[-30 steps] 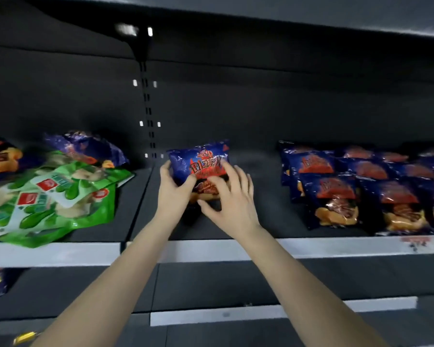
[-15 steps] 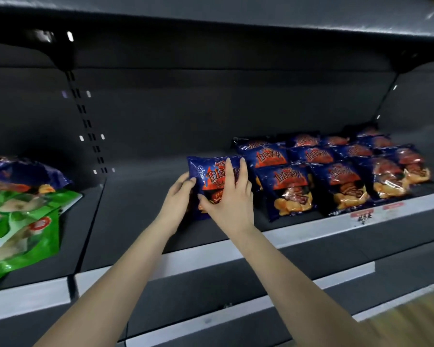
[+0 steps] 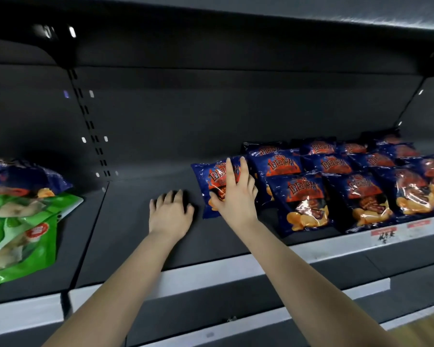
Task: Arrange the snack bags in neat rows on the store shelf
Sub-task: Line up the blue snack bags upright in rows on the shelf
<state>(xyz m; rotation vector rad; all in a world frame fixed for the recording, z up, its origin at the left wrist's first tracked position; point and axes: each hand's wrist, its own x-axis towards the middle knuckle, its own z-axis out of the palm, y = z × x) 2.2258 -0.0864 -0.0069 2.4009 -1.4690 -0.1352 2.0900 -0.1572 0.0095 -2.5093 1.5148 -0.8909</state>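
Nearest, the pale front edge of the shelf (image 3: 211,269) runs across the view, with both forearms reaching over it. The left hand (image 3: 171,211) lies flat on bare shelf, fingers spread and holding nothing, just beside the blue bag (image 3: 211,179). The right hand (image 3: 236,194) is pressed open-palmed on that bag, fingers fanned up its front, pinning rather than gripping it. The bag sits tilted at the left end of the blue rows (image 3: 336,181), its right edge touching or overlapping its neighbour (I cannot tell which).

The likely trouble: pushing further right could ride this bag over the next one and buckle the front row, since the packets are slick and puffy; letting go while it leans could leave it crooked.

Further left, a green bag (image 3: 23,234) and a dark blue one above it are cut off by the frame. The rearmost bags sit in shadow, so their number is unclear.
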